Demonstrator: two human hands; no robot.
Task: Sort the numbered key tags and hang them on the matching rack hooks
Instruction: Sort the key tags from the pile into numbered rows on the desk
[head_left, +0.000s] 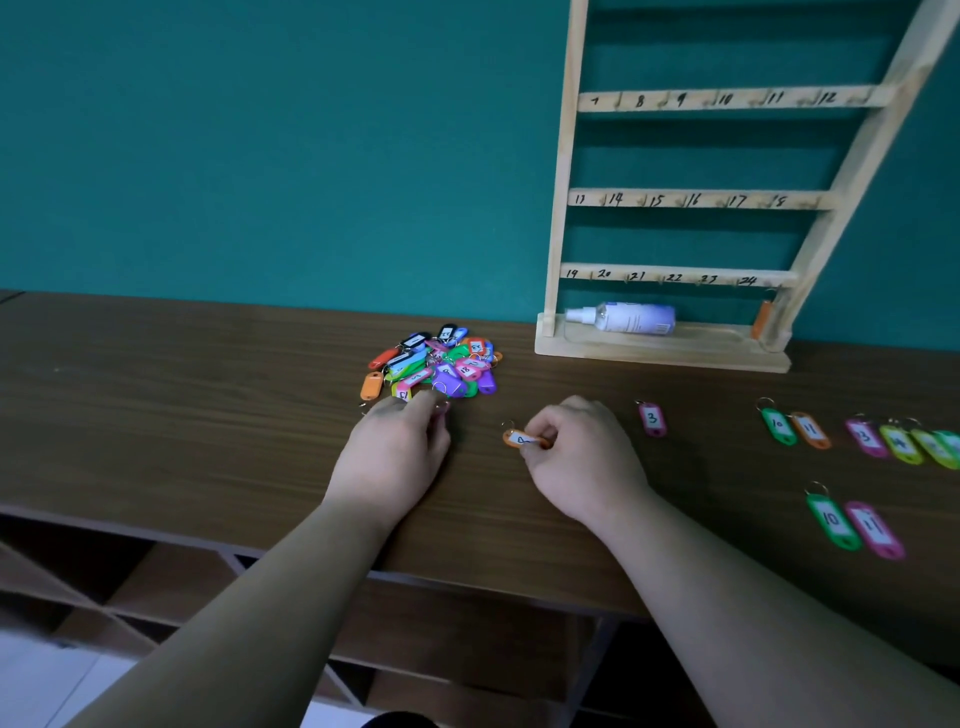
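Sorting appeared to be under way on the table (208, 415); on the rack (701, 200) only one orange tag (762, 319) seemed to hang, at the lowest right hook. The right hand (582, 457) pinched an orange key tag (522, 440) by its end, low over the surface, between the pile (436, 369) and the pink tag marked 3 (652, 418). The left hand (395, 457) lay at the near edge of the pile with fingers curled; whether they held a tag could not be determined. Sorted tags lay in rows to the right, including a green 10 (777, 426) and a second green 10 (831, 519). Risks: the numeral on the held tag read ambiguously from this angle, so it could be laid in the wrong position; duplicate numbers could be confused between rows; rings in the pile looked tangled, so a pull could drag neighbouring tags out of the heap
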